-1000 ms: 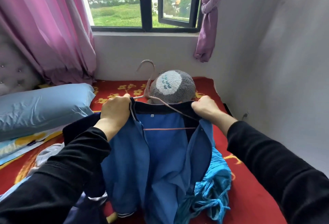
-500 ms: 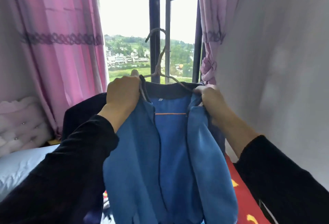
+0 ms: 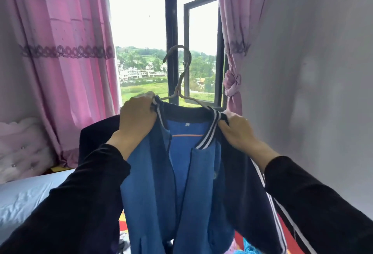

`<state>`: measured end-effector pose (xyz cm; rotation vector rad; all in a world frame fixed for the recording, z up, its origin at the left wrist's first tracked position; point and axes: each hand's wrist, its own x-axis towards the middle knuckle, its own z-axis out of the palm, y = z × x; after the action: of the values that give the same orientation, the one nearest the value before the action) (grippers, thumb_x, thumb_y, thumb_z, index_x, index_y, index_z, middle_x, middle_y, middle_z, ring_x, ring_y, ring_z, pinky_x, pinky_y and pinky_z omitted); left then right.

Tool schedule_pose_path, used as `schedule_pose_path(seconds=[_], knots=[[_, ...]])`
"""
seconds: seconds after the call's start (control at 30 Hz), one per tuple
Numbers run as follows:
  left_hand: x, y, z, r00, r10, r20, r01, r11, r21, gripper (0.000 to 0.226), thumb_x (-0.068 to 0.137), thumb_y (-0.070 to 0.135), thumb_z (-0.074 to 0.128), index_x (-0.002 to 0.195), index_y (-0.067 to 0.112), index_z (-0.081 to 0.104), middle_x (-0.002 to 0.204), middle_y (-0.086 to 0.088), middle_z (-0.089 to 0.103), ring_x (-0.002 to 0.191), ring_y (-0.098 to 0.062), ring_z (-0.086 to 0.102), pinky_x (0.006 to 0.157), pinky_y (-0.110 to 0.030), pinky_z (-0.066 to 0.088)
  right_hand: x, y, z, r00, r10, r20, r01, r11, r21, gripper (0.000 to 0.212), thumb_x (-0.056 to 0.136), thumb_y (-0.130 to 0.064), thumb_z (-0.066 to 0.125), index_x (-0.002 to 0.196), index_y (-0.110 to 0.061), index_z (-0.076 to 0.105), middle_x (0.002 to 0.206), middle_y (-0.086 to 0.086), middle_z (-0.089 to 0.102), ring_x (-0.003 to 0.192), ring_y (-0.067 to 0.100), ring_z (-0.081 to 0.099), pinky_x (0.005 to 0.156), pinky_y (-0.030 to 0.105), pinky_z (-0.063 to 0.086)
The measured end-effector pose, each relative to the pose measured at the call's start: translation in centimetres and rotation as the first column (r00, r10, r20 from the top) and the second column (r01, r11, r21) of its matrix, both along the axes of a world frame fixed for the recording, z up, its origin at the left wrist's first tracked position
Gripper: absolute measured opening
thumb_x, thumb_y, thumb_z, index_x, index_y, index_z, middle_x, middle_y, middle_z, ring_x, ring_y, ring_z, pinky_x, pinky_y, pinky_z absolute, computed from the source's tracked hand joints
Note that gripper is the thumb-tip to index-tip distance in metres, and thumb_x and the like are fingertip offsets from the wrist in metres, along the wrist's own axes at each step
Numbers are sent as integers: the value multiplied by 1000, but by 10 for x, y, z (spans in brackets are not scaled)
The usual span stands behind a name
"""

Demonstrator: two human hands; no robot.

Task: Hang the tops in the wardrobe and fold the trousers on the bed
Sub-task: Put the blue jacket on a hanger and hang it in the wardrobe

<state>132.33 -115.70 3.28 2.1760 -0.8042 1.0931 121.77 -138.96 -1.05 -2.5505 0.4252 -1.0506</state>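
A blue jacket [image 3: 175, 185] with dark navy sleeves and a striped collar hangs on a thin wire hanger [image 3: 181, 76], lifted up in front of the window. My left hand [image 3: 137, 118] grips the jacket's left shoulder at the collar. My right hand [image 3: 235, 130] pinches the striped collar on the right shoulder. The hanger's hook stands free above the collar. The jacket's front hangs open, with the blue lining showing. Its lower hem is hidden below the frame. No wardrobe is in view.
A black-framed window [image 3: 171, 37] with one pane swung open is straight ahead, between pink curtains [image 3: 66, 68]. A grey wall [image 3: 312, 72] runs close on the right. A light blue pillow [image 3: 22, 195] and a tufted headboard [image 3: 22, 148] lie left; the red bedspread [image 3: 242, 239] shows below.
Both hands have raised the jacket on its hanger from the bed to window height. The right hand has moved onto the striped collar, which is now turned out.
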Motion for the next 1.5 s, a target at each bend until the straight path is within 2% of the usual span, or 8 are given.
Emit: schedule_pose_path(seconds=[0.23,0.37,0.57,0.83,0.97,1.2,1.33,1.5], knots=[[-5,12,1,980,-184,78,178,982,69,28,81,-3,47,106,5,58,88,-10,62,75,-25,52,65,-32,39,9,23,8,991,59,121,-65,997,46,26,93,-28,45,79,-9,55,73,1,58,72,26,56,84,43,44],[6,50,-6,972,-180,-150,200,970,138,47,77,2,52,121,18,52,88,4,56,76,-17,49,61,-22,36,2,10,25,982,-59,177,39,993,112,28,93,-27,47,72,-8,49,67,-1,49,74,28,51,87,44,39],[16,73,-35,802,-318,-505,300,946,-120,41,84,55,51,84,17,68,80,-1,68,79,-22,62,72,-32,45,7,12,16,988,-81,134,67,992,110,28,92,-27,47,71,-9,51,65,-2,49,70,24,48,83,38,31],[14,58,-42,862,-326,-388,227,933,-281,40,90,47,60,74,10,64,71,-6,65,65,-15,55,65,-30,40,1,33,13,982,-160,105,175,972,-157,23,94,-23,38,74,-12,41,76,2,46,78,21,41,81,39,26],[15,52,-47,896,-293,-334,190,932,-308,40,87,51,61,75,13,65,73,-4,68,73,-17,61,86,-40,47,-3,42,14,983,-166,74,177,967,-184,19,95,-22,37,77,-13,39,78,1,44,78,21,40,87,42,31],[14,53,-65,929,-244,-279,139,927,-349,50,80,65,53,67,18,58,62,3,55,73,-19,54,88,-49,42,-7,57,17,966,260,2,-259,964,-60,34,90,-27,55,122,-18,56,118,-7,55,106,11,50,96,34,38],[6,59,-74,968,-134,-210,86,971,-223,42,86,61,54,71,22,57,67,15,53,84,-13,50,76,-29,13,6,71,22,944,329,-37,-330,944,-24,30,99,-35,48,74,-18,48,67,-6,53,62,11,47,63,30,38],[2,96,-66,977,0,-214,-29,991,-134,42,84,68,49,97,29,52,93,13,55,97,-11,45,93,-35,17,4,92,24,928,342,150,-338,940,-53,33,100,-31,48,72,-14,43,60,-5,46,56,11,41,57,30,33]])
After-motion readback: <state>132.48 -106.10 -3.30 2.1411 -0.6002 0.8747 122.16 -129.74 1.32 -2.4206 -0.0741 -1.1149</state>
